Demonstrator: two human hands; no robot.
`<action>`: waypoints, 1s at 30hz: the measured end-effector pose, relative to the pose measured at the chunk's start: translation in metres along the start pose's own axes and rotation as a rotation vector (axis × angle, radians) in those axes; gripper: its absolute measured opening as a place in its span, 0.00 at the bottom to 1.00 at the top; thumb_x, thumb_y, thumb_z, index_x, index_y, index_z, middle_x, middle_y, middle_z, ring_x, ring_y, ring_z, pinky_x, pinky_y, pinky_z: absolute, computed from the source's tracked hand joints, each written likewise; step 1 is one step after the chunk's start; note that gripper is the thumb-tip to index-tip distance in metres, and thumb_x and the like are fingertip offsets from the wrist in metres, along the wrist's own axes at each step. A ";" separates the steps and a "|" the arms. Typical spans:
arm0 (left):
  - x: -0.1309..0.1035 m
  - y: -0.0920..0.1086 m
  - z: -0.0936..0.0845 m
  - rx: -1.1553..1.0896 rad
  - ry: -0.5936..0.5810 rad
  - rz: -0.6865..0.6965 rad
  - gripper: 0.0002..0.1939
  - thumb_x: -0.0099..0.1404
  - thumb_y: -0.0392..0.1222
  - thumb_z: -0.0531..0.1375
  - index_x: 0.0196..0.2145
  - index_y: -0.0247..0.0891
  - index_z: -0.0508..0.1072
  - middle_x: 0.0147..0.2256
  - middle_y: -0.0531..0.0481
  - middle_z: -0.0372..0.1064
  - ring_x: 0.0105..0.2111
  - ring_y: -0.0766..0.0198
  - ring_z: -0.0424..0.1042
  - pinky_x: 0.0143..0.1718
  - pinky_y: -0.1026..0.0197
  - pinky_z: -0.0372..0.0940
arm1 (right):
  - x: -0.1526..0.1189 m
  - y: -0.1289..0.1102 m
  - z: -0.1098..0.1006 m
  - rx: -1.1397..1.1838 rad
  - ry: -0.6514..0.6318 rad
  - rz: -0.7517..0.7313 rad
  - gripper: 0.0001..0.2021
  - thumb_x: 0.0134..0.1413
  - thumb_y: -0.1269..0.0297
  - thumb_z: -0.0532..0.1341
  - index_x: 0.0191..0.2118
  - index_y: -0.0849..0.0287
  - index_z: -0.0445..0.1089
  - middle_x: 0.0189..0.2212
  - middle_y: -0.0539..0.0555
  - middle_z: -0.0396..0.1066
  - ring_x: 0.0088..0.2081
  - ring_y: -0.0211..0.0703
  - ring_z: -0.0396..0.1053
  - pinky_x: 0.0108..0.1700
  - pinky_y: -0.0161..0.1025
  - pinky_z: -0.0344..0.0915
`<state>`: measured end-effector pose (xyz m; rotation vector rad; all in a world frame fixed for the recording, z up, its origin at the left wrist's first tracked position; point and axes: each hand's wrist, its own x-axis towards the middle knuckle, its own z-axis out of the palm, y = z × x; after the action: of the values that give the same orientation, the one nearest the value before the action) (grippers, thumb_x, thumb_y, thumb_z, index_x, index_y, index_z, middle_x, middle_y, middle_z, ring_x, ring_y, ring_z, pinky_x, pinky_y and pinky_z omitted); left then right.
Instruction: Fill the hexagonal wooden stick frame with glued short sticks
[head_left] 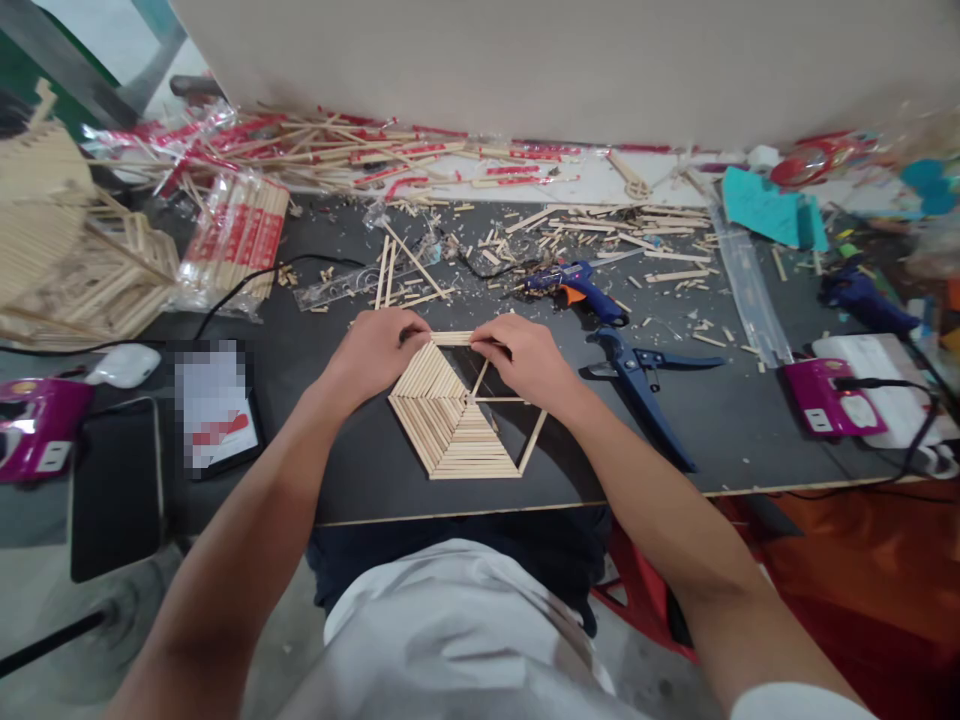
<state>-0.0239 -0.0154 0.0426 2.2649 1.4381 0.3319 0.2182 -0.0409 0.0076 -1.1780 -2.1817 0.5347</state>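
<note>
A hexagonal panel of wooden sticks [480, 450] lies flat on the dark table in front of me. Its left and lower wedges are filled with close-set sticks, while the top and right wedges show bare frame and spokes. My left hand [381, 350] is closed at the panel's upper left corner, fingertips pinching its edge. At the upper right corner, my right hand [525, 358] pinches the frame with thumb and fingers. A short top bar [452, 338] spans between the two hands. Whether a loose stick is also in my fingers is hidden.
A blue glue gun [577, 288] and blue-handled cutters [645, 385] lie right of the panel. Stick offcuts [600, 225] litter the back, near packed chopsticks [238, 235]. Phones [116, 490] and a larger stick structure [90, 260] are at left. A purple power socket [832, 398] sits right.
</note>
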 end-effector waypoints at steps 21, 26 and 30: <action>0.000 0.004 0.008 -0.133 0.088 -0.168 0.13 0.64 0.52 0.65 0.37 0.41 0.84 0.35 0.46 0.82 0.34 0.56 0.76 0.38 0.57 0.66 | 0.003 0.003 0.008 -0.181 0.049 -0.027 0.09 0.69 0.68 0.60 0.39 0.55 0.79 0.37 0.57 0.74 0.42 0.50 0.66 0.47 0.48 0.65; 0.000 0.007 0.007 -0.157 0.097 -0.203 0.12 0.63 0.51 0.66 0.36 0.42 0.84 0.33 0.46 0.82 0.34 0.56 0.77 0.36 0.57 0.66 | 0.003 0.002 0.008 -0.187 0.055 -0.013 0.10 0.69 0.68 0.59 0.38 0.55 0.79 0.37 0.58 0.74 0.41 0.50 0.66 0.45 0.48 0.65; 0.000 0.005 0.008 -0.159 0.098 -0.205 0.12 0.63 0.51 0.66 0.37 0.41 0.84 0.34 0.46 0.82 0.33 0.56 0.76 0.36 0.57 0.66 | 0.003 0.002 0.008 -0.162 0.048 -0.006 0.11 0.70 0.68 0.59 0.38 0.55 0.78 0.37 0.57 0.74 0.42 0.50 0.66 0.46 0.48 0.64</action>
<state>-0.0163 -0.0192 0.0384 1.9807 1.6158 0.4793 0.2127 -0.0380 0.0013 -1.2539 -2.2204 0.3286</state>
